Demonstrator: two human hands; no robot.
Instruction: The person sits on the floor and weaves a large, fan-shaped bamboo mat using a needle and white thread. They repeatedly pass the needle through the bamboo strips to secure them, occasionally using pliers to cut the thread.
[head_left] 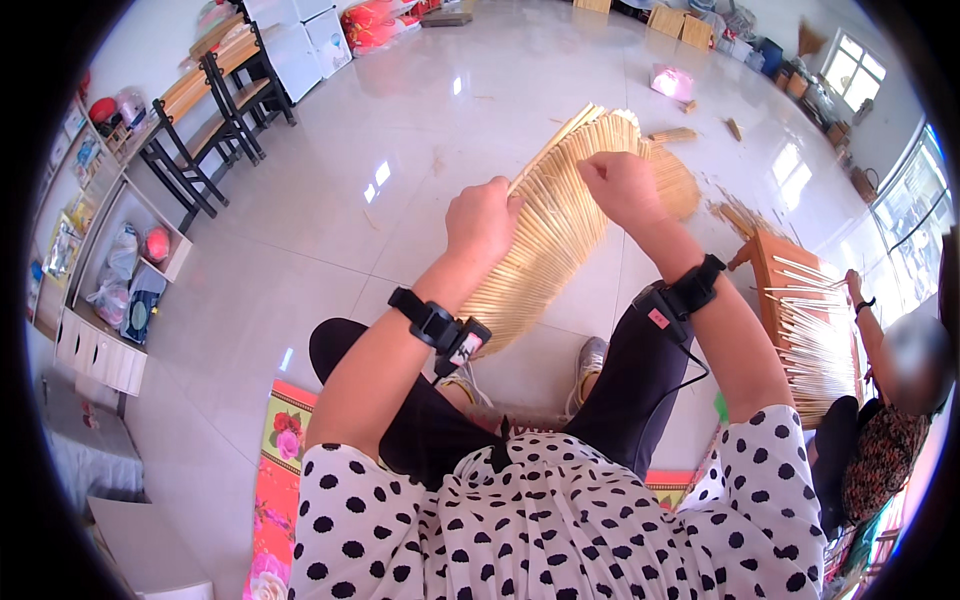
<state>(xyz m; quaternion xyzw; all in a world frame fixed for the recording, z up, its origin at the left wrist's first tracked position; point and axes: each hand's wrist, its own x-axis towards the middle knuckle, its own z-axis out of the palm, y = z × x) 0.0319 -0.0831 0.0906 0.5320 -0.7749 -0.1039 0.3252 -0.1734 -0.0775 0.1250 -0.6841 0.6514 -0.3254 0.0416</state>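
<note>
A long, curved piece of ribbed, woven straw-coloured sticks is raised between my forearms, above my knees. My left hand is closed on its upper left edge, where pale sticks run along the rim. My right hand is closed over the upper part of the piece, thumb and forefinger pinched; what they hold, if anything, is hidden. Both wrists wear black strapped devices. A rounded pale straw piece shows behind my right hand.
A co-worker at right has a hand on sticks over a wooden stand. Loose straw bundles lie on the tiled floor. Chairs and shelving line the left. A floral mat is under me.
</note>
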